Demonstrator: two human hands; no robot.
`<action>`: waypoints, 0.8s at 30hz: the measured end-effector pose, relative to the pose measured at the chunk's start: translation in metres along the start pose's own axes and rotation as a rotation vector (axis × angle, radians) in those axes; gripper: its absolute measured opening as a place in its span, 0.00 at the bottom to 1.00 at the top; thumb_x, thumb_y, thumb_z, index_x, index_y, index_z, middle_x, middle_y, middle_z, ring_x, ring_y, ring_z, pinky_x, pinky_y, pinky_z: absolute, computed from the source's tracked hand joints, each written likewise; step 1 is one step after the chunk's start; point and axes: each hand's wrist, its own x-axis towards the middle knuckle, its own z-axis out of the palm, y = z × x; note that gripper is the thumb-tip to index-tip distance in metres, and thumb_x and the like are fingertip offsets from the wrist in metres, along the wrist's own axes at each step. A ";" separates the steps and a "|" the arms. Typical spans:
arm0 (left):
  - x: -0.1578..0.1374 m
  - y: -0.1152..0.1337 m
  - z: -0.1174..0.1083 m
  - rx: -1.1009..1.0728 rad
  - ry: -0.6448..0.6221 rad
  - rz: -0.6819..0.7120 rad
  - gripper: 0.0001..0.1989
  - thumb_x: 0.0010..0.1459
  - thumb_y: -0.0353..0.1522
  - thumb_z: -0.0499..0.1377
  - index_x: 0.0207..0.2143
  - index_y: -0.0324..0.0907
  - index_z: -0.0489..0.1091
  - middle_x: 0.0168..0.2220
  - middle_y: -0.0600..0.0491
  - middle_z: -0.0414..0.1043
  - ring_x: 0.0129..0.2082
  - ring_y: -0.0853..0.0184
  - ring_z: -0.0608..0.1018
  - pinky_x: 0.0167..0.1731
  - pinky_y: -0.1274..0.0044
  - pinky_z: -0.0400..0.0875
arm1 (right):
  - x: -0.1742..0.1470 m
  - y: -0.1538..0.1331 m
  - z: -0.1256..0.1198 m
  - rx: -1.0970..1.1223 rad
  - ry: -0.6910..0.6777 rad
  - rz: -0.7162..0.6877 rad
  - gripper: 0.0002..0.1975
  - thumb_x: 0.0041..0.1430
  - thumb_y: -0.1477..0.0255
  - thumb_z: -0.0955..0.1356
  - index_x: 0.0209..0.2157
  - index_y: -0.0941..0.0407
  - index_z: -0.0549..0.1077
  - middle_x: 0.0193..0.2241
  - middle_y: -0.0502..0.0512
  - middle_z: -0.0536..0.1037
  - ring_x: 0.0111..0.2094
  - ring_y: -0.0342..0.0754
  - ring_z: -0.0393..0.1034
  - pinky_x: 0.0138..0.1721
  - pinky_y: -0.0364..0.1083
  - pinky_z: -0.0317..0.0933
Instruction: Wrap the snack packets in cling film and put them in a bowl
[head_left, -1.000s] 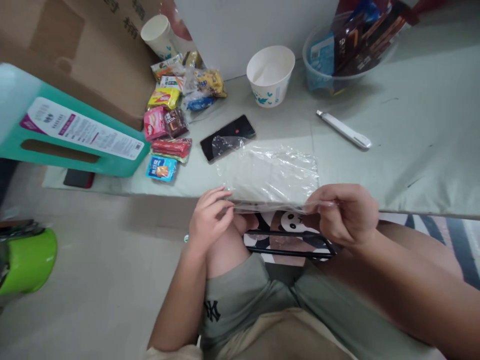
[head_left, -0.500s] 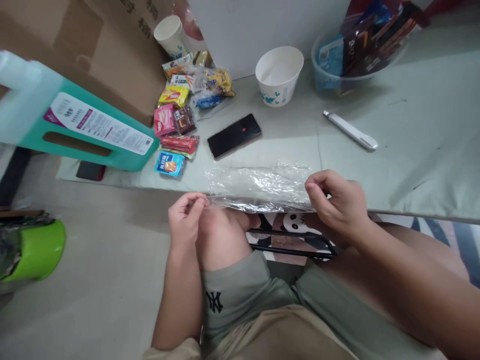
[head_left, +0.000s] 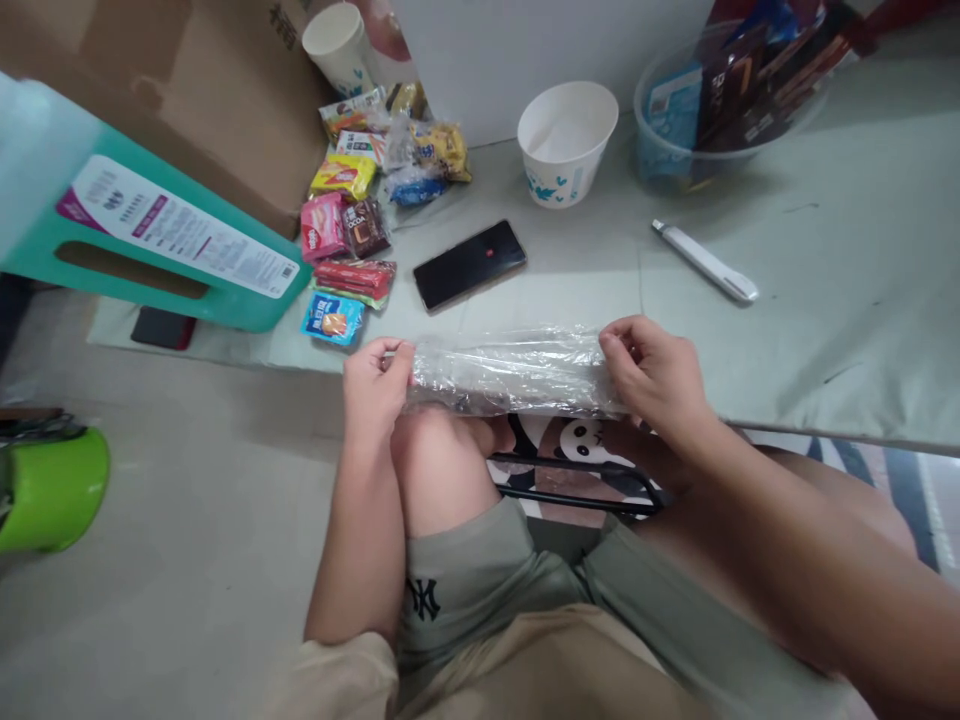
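Head view: I judge plastic film (head_left: 510,372) spread, not yet released.
Left hand (head_left: 373,388), nine o'clock: fingers pinching it.
Right hand (head_left: 664,372), three o'clock: likewise.

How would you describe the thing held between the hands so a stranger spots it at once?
Find the pale green tabletop, then its near edge. There, between the left hand and right hand, spans the clear plastic, nearer the wearer than the black phone. Unlike that phone, it is see-through, wrinkled and shiny.
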 end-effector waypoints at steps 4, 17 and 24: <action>0.000 -0.014 -0.002 0.160 0.041 0.006 0.09 0.56 0.36 0.61 0.27 0.41 0.74 0.17 0.58 0.67 0.18 0.71 0.67 0.23 0.78 0.62 | 0.016 0.001 0.006 -0.149 0.029 -0.022 0.08 0.63 0.64 0.66 0.39 0.53 0.75 0.27 0.52 0.77 0.25 0.47 0.68 0.30 0.48 0.59; 0.016 -0.022 0.011 0.129 0.015 0.193 0.08 0.58 0.38 0.60 0.31 0.43 0.73 0.33 0.52 0.77 0.36 0.64 0.77 0.45 0.71 0.73 | 0.022 0.017 0.019 -0.420 -0.091 -0.375 0.24 0.58 0.70 0.64 0.56 0.57 0.72 0.43 0.63 0.80 0.55 0.65 0.69 0.56 0.63 0.57; 0.018 0.001 0.021 -0.363 0.014 0.108 0.16 0.52 0.44 0.68 0.31 0.45 0.68 0.26 0.57 0.69 0.23 0.72 0.74 0.19 0.81 0.62 | 0.027 0.006 0.001 -0.071 -0.081 -0.293 0.04 0.52 0.73 0.64 0.30 0.53 0.70 0.34 0.57 0.77 0.35 0.53 0.72 0.39 0.52 0.65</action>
